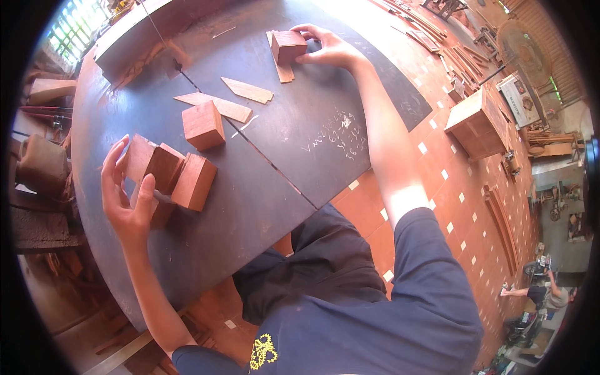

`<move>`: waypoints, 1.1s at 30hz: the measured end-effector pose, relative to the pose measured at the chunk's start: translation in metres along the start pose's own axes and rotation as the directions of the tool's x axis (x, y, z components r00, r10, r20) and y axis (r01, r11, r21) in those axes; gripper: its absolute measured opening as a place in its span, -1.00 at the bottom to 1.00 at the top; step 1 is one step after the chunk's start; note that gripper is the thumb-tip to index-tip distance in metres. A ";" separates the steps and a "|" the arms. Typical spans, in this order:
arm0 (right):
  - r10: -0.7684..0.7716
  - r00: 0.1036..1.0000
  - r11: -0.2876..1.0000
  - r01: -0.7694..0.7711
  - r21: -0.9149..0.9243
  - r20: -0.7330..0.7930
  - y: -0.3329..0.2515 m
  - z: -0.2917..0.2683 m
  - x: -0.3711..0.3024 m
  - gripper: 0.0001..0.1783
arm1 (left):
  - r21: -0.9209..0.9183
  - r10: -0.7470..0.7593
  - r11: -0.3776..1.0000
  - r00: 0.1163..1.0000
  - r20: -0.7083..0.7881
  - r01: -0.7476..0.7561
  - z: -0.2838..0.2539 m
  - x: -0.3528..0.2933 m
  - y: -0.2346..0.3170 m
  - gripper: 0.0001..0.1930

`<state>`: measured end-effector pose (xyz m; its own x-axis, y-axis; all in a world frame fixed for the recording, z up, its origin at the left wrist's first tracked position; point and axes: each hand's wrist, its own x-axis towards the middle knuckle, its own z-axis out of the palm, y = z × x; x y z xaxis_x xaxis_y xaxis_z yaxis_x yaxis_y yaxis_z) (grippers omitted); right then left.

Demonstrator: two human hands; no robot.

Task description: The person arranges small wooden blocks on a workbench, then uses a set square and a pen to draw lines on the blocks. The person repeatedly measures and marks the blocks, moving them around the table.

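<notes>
At the left of the dark table (250, 206), my left hand (130, 209) has its fingers and thumb around a reddish wooden block (145, 156). Another wooden block (195, 182) leans close beside it, and part of one more shows under my thumb. A separate wooden cube (203, 125) sits just beyond these. Toward the far side, my right hand (330, 51) grips a wooden block (289, 47) between thumb and fingers. Under that block lies a thin wood strip (285, 74). Two pointed wood offcuts (247, 90) lie flat between my hands.
A thin upright saw blade (156, 28) meets the table at its slot (269, 164), beside a long wooden beam (140, 44). Chalk marks cover the table near my right forearm. A wooden box (478, 128) stands on the tiled floor at right; a person (553, 292) sits far off.
</notes>
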<state>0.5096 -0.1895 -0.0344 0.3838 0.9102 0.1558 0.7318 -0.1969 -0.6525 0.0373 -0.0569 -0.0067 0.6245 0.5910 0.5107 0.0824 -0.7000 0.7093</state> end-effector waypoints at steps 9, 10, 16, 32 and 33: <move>0.172 0.973 0.985 -0.175 -0.005 -0.155 0.002 -0.025 -0.003 -0.30 | -0.019 0.012 1.000 0.998 -0.064 -0.013 0.004 -0.002 -0.001 -0.38; 0.173 0.972 0.984 -0.178 -0.017 -0.156 0.009 -0.024 -0.001 -0.29 | -0.025 0.007 1.000 0.998 -0.059 -0.008 0.004 -0.002 -0.001 -0.38; 0.022 0.999 0.999 -0.023 -0.037 -0.041 0.012 -0.012 0.007 -0.20 | -0.086 0.001 0.996 0.999 -0.053 -0.005 0.007 -0.001 0.000 -0.38; -0.212 0.938 0.974 0.181 0.134 0.275 -0.032 0.006 0.002 -0.19 | -0.140 -0.091 0.986 0.995 -0.029 0.086 0.003 -0.002 -0.001 -0.19; -0.187 0.939 0.979 0.152 0.138 0.287 -0.031 0.006 0.002 -0.19 | -0.142 -0.095 0.986 0.995 -0.028 0.090 0.004 -0.002 0.001 -0.18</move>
<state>0.4846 -0.1792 -0.0181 0.0621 0.9965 0.0551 0.6965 -0.0037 -0.7175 0.0392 -0.0599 -0.0088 0.5921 0.6655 0.4544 0.0274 -0.5802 0.8140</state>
